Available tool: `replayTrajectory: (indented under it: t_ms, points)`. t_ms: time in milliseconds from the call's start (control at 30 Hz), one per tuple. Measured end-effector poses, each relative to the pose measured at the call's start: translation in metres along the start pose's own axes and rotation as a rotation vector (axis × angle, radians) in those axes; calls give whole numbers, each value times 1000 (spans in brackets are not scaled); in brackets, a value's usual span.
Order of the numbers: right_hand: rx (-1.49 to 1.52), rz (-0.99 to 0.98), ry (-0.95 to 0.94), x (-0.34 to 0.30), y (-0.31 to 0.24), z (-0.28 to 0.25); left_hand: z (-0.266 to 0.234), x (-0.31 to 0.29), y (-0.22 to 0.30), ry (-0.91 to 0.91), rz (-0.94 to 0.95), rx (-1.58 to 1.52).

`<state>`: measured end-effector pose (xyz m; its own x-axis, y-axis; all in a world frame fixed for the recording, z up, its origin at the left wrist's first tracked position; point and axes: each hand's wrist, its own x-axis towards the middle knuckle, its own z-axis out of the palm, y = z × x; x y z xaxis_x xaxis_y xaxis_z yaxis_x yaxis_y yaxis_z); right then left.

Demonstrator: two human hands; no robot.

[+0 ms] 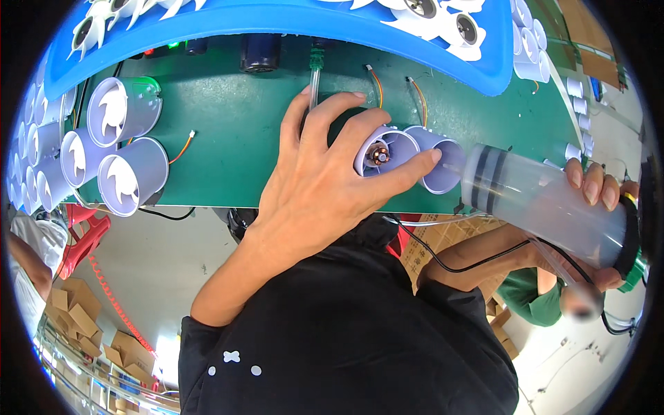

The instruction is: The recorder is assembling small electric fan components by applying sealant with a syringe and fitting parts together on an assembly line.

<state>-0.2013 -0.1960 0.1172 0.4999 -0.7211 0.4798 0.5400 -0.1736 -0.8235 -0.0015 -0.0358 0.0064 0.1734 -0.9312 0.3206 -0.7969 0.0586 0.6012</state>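
Note:
My left hand (315, 169) curls over a pale lavender cylindrical housing (403, 153) lying on its side, its open end showing a small coppery motor core (378, 155). The thumb reaches across to a second, similar housing (446, 178) just to the right. My right hand (593, 187) is wrapped round a large translucent dispensing syringe (539, 200) with black bands and a green end cap. Its thin tip points left into the mouth of the second housing. Whether the tip touches the inside wall, I cannot tell.
A blue tray (277, 22) of white fan wheels spans the far side of the green table (214, 149). Several housings with fan wheels (128, 176) stand at the left. Wired connectors (415, 93) lie behind my hand. A person in green (529, 297) is at lower right.

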Motion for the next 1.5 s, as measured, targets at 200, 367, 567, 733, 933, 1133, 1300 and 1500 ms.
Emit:
replayTrajectory:
  t_ms: [200, 367, 567, 733, 933, 1133, 1300, 1500]
  points:
    - [16, -23, -21, -2, 1, -3, 1, -2, 1, 11, -3, -14]
    - [25, -21, -11, 0, 5, 0, 2, -1, -2, 4, -10, -31]
    - [3, -155, 190, -11, -40, -16, -9, 5, 1, -34, -2, -40]
    - [-288, -294, 299, -25, -94, -59, -12, 4, -4, -14, -12, -170]
    - [-1207, 475, 456, -12, -47, -80, -11, 2, -1, 22, -89, -182]
    - [-1540, 713, 75, -8, 40, -51, -12, -5, -4, -23, -100, -148]
    - [-1625, 353, 124, 11, 19, -26, -18, -3, -7, 53, -69, -324]
    - [-1176, -197, -779, 73, 57, 83, -26, -3, -9, 121, -139, -445]
